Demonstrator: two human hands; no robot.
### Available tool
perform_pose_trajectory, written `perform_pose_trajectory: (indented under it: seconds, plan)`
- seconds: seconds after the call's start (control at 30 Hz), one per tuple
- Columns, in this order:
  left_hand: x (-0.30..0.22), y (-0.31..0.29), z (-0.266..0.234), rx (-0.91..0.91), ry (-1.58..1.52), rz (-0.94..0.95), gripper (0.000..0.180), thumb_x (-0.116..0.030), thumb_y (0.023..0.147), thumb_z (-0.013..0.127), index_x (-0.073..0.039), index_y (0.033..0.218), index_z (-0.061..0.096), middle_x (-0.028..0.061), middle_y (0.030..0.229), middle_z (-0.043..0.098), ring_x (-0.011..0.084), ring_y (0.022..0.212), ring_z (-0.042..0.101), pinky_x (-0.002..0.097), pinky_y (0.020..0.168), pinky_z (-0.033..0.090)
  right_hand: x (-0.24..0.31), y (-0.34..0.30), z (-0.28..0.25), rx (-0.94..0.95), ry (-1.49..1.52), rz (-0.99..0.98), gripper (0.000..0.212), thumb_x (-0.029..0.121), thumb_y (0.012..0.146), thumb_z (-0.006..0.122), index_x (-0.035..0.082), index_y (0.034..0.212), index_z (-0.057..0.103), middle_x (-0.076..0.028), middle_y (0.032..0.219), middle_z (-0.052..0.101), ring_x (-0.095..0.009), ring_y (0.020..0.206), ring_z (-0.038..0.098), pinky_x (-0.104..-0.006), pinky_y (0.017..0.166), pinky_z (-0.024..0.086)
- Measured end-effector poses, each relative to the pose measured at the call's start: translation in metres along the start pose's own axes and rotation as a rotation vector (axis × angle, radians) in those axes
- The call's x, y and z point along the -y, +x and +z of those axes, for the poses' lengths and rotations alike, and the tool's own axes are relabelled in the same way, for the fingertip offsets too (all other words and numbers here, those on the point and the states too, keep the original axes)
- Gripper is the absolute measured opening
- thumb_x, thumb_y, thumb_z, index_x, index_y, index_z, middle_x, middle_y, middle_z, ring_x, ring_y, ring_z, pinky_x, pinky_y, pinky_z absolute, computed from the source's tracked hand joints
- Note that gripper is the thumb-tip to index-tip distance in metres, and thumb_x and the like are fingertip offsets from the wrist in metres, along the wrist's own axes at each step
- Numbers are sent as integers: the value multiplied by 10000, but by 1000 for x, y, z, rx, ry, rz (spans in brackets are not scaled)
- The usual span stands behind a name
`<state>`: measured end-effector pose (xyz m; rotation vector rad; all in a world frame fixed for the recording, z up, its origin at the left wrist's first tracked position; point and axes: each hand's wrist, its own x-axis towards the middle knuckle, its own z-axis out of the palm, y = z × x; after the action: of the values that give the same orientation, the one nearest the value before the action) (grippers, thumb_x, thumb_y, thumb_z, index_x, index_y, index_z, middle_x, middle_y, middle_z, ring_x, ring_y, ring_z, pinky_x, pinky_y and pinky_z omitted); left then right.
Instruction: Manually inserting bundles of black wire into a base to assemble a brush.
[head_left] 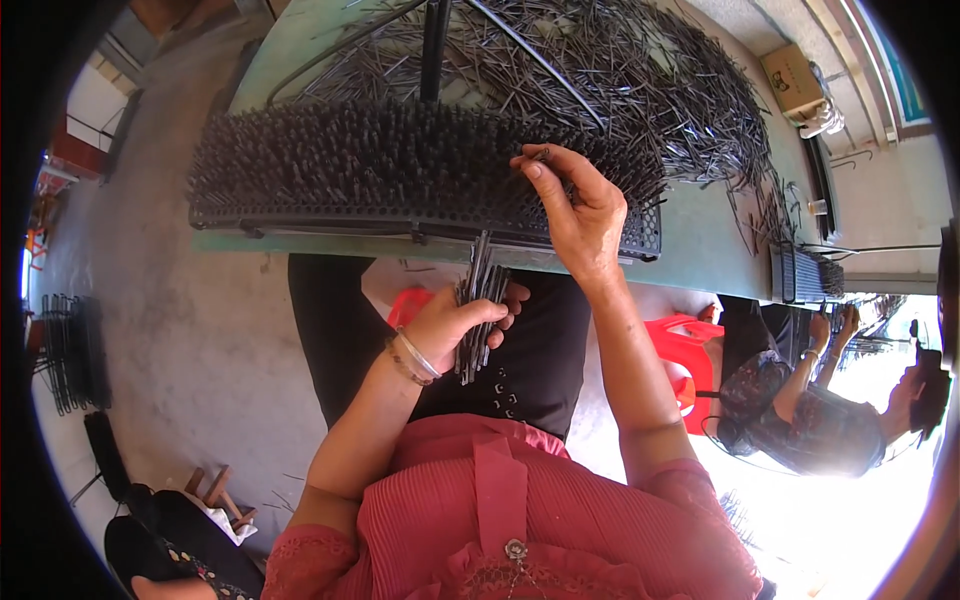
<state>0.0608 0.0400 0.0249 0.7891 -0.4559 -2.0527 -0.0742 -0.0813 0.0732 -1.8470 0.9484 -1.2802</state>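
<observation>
My left hand (pixel 462 325) is wrapped round a bundle of thin, dark rods (pixel 478 300), held upright over my lap. In front of me, a long black perforated rack (pixel 330 215) lies along the table's near edge, densely filled with upright dark rods (pixel 400 150). Over the right part of this rack, my right hand (pixel 585 215) pinches thumb and forefinger together. A small dark rod end shows between those fingertips; the rest of it is hard to make out.
Behind the rack, a large loose heap of dark rods (pixel 620 70) spreads over the green table (pixel 290 50). Black bars (pixel 435 50) rise behind the rack. A cardboard box (pixel 790 80) sits at far right. Another person (pixel 800 400) works on the right, near a red plastic stool (pixel 685 350).
</observation>
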Motion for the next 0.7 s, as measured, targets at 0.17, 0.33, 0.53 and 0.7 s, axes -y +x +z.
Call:
perform_pose_trajectory:
  seconds: [0.17, 0.33, 0.53, 0.7]
  plan:
    - [1, -1, -2, -21, 12, -16, 295, -89, 832, 556, 49, 1093, 567, 75, 906, 590, 130, 767, 569, 260, 658, 483, 0, 0, 0, 16, -49, -18, 157, 51, 830, 650, 7, 981, 658, -92, 897, 681, -131, 772, 639, -241, 705, 497]
    - [-2, -4, 0, -69, -33, -48, 276, -104, 849, 549, 49, 1078, 565, 98, 943, 594, 193, 836, 604, 330, 769, 524, -1, -2, 3, -17, -74, -23, 153, 62, 811, 671, 22, 959, 673, -75, 894, 685, -151, 750, 629, -254, 699, 488]
    - [-3, -4, -4, -6, -97, -84, 276, -99, 859, 532, 38, 1098, 545, 106, 943, 596, 227, 856, 614, 381, 808, 533, -8, -5, 3, -46, -264, -157, 164, 81, 783, 694, 46, 943, 683, -62, 864, 684, -183, 752, 597, -299, 744, 440]
    - [-2, -4, -4, 3, -63, -68, 272, -93, 859, 525, 32, 1100, 546, 96, 917, 590, 208, 829, 612, 376, 786, 538, -4, -7, 4, -65, -317, -210, 167, 76, 773, 697, 51, 937, 681, -59, 836, 676, -192, 752, 594, -304, 741, 430]
